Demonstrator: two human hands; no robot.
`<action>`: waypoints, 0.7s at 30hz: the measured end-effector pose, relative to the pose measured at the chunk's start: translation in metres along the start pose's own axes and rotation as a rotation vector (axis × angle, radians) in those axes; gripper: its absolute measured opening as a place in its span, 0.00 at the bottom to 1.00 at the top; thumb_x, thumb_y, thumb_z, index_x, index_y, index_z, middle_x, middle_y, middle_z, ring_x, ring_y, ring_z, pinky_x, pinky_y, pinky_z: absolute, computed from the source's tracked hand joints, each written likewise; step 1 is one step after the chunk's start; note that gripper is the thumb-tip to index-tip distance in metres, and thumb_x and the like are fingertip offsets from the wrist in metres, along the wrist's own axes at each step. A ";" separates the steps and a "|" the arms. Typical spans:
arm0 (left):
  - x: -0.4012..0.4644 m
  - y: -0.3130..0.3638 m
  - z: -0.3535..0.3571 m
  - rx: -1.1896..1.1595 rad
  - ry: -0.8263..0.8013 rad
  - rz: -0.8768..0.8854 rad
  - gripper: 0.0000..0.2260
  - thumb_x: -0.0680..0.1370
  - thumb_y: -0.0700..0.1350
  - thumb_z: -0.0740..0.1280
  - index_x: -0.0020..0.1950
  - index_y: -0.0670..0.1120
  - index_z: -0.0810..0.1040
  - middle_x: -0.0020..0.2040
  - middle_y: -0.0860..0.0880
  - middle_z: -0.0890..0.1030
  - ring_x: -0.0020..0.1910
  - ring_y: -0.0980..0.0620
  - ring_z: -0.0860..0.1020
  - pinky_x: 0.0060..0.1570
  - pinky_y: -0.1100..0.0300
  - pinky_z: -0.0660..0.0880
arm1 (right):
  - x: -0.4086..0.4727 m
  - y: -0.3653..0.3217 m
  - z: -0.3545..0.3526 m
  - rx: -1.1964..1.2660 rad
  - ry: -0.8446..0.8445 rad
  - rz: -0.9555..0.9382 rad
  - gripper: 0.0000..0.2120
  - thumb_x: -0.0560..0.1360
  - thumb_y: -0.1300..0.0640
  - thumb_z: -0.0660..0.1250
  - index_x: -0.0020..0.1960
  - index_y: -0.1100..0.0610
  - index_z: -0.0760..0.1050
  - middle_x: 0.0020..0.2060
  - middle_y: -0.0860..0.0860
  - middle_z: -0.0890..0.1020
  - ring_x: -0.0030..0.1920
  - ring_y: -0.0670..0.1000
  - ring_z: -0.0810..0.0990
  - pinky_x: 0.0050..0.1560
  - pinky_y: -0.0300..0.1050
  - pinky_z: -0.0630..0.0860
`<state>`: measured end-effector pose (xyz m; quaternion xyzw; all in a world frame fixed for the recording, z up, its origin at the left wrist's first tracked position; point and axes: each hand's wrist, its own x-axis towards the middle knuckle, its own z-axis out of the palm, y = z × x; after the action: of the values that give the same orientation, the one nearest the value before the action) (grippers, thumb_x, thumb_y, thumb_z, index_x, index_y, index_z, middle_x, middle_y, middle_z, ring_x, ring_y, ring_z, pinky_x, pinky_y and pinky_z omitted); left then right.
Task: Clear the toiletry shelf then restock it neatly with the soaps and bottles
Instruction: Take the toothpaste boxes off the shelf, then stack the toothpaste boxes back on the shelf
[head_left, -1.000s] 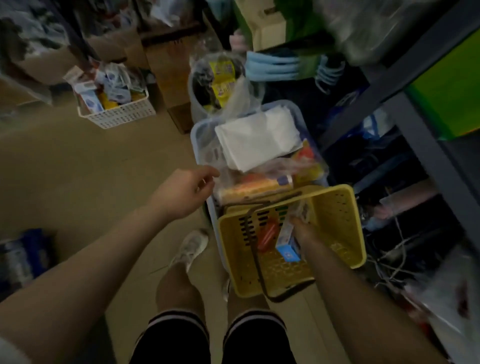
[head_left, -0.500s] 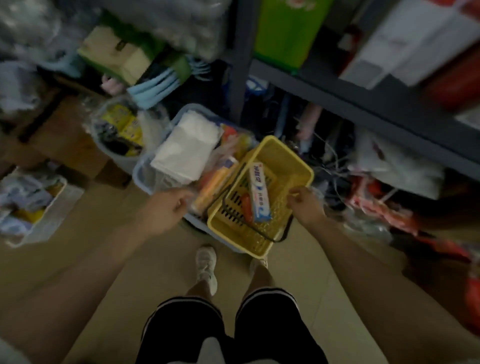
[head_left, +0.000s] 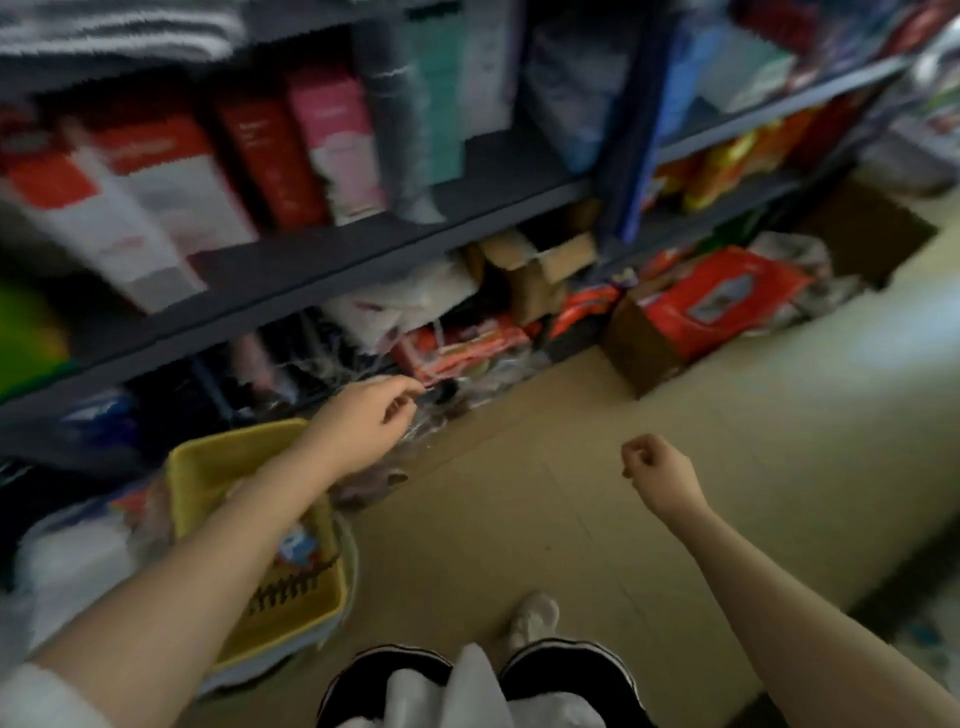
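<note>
Blurred view down a shop aisle. Left hand (head_left: 371, 423) out at about 10 o'clock from frame centre, over the far rim of the yellow basket (head_left: 208, 467), fingers loosely curled with thumb and forefinger near each other; nothing plainly held, though blur leaves a small pinch uncertain. Reaching toward the clutter of clear plastic and red packets (head_left: 467, 348) on the floor under the lowest board. Right hand (head_left: 657, 473) at about 3 o'clock, hanging over bare floor (head_left: 753, 415), fingers curled into a loose fist, holding nothing, well apart from everything else.

Yellow basket at 8 o'clock, partly hidden under the left forearm, a blue-and-white carton (head_left: 301, 545) showing inside it just beside the arm. Resting on something pale beneath; too smeared to name.

Shelf (head_left: 363, 249) running from 9 o'clock up toward 1 o'clock, dark boards on a blue upright (head_left: 631, 130). Upright boxes (head_left: 291, 156) standing in a row on the board at 11 o'clock: red, white, pink, teal. Orange and yellow packs (head_left: 727, 161) at 1 o'clock, right of the upright. Open cardboard box with red packs (head_left: 711, 301) on the floor at 2 o'clock, beside the shelf foot.

At 6 o'clock, dark shorts (head_left: 566, 670) with white trim and 1 pale shoe (head_left: 532, 616).
</note>
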<state>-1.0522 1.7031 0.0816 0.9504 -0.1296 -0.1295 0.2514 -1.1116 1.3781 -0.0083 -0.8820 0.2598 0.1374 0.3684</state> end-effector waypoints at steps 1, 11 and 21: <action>0.020 0.023 0.008 0.017 -0.006 0.046 0.13 0.80 0.46 0.60 0.63 0.49 0.75 0.60 0.50 0.77 0.49 0.50 0.78 0.48 0.57 0.74 | 0.007 0.018 -0.021 0.025 0.022 0.034 0.09 0.78 0.56 0.61 0.54 0.60 0.75 0.43 0.55 0.81 0.46 0.56 0.79 0.48 0.49 0.75; 0.185 0.198 0.119 0.179 -0.282 0.222 0.13 0.79 0.44 0.61 0.63 0.47 0.75 0.59 0.48 0.78 0.54 0.52 0.76 0.51 0.62 0.70 | 0.088 0.104 -0.219 0.209 0.275 -0.003 0.03 0.76 0.59 0.63 0.47 0.55 0.76 0.33 0.48 0.79 0.39 0.52 0.79 0.45 0.45 0.74; 0.400 0.388 0.208 0.203 -0.433 0.345 0.12 0.79 0.46 0.61 0.62 0.52 0.74 0.55 0.50 0.79 0.47 0.54 0.78 0.45 0.58 0.75 | 0.221 0.179 -0.404 0.264 0.431 0.056 0.06 0.77 0.59 0.63 0.50 0.59 0.77 0.38 0.53 0.81 0.41 0.52 0.79 0.46 0.47 0.75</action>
<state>-0.8143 1.1607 0.0332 0.8850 -0.3519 -0.2709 0.1399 -1.0080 0.9017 0.0715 -0.8276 0.3725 -0.0789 0.4124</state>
